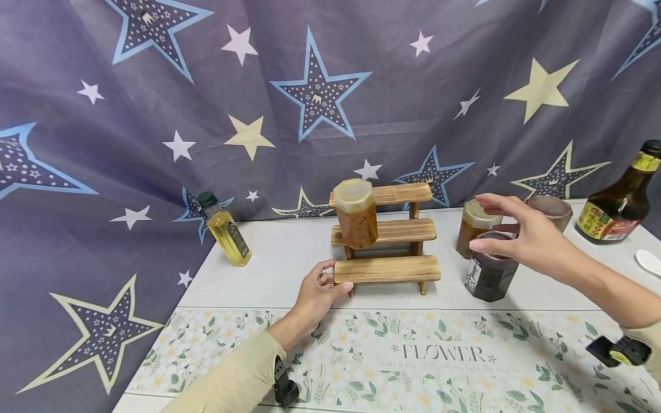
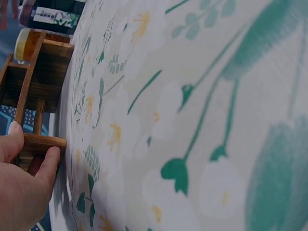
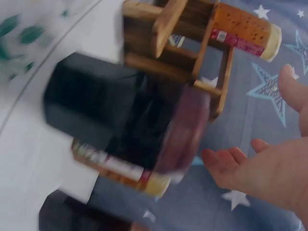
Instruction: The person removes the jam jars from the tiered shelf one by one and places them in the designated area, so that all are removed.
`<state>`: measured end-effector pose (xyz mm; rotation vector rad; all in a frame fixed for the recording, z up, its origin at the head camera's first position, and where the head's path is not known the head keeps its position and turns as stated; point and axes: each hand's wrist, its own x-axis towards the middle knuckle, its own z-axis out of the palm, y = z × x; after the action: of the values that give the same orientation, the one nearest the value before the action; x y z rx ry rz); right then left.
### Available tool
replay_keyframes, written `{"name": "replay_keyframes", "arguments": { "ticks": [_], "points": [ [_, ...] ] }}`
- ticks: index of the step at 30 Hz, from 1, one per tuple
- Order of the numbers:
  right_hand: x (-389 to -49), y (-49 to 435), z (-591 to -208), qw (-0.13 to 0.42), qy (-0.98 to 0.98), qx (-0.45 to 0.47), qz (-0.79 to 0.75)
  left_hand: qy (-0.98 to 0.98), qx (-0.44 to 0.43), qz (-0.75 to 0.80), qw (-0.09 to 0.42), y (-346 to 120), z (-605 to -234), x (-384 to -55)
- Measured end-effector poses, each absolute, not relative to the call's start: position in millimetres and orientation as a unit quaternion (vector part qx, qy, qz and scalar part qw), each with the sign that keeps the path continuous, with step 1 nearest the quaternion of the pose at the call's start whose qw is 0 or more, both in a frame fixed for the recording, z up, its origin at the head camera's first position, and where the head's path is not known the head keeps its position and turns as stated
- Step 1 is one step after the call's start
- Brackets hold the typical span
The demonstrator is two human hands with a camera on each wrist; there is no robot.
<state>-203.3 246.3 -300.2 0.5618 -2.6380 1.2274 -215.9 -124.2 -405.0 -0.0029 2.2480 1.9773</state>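
A wooden three-step stand [image 1: 387, 269] is held at the left end of its lowest step by my left hand [image 1: 316, 295], its thumb on the front edge and fingers behind. In the left wrist view, thumb and fingers pinch that end of the board. On the middle step, at the left, is a jar of orange-brown sauce [image 1: 356, 221] with a pale lid. My right hand [image 1: 532, 238] hovers with thumb and fingers spread by the top of a dark jar [image 1: 490, 278]. The right wrist view shows a gap between the fingertips and that jar's purplish lid [image 3: 185, 132].
Behind the dark jar stand another orange-brown jar [image 1: 472, 226] and a jar with a brownish lid [image 1: 551, 209]. A brown sauce bottle [image 1: 614, 201] and a white spoon-like piece [image 1: 648, 262] lie farther right. An oil bottle [image 1: 227, 235] leans left, before the star-patterned curtain [image 1: 320, 160].
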Motion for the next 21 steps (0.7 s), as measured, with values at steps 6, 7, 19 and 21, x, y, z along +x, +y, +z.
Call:
{"name": "replay_keyframes", "arguments": {
  "ticks": [6, 7, 19, 21],
  "points": [
    [-211.2, 207.4, -285.6, 0.048, -0.872, 0.212, 0.438, 0.752, -0.003, 0.655, 0.070, -123.3, -404.5, -215.6],
    [-213.0, 201.0, -284.2, 0.047, -0.871, 0.219, 0.438, 0.753, -0.002, 0.654, 0.069, -123.3, -404.4, -215.2],
    [-237.7, 145.6, -272.4, 0.011, -0.859, 0.255, 0.444, 0.747, -0.002, 0.661, 0.069, -122.4, -404.3, -214.7],
    [-241.0, 138.4, -271.3, 0.007, -0.856, 0.256, 0.449, 0.745, -0.003, 0.663, 0.070, -122.0, -403.9, -214.7]
  ]
}}
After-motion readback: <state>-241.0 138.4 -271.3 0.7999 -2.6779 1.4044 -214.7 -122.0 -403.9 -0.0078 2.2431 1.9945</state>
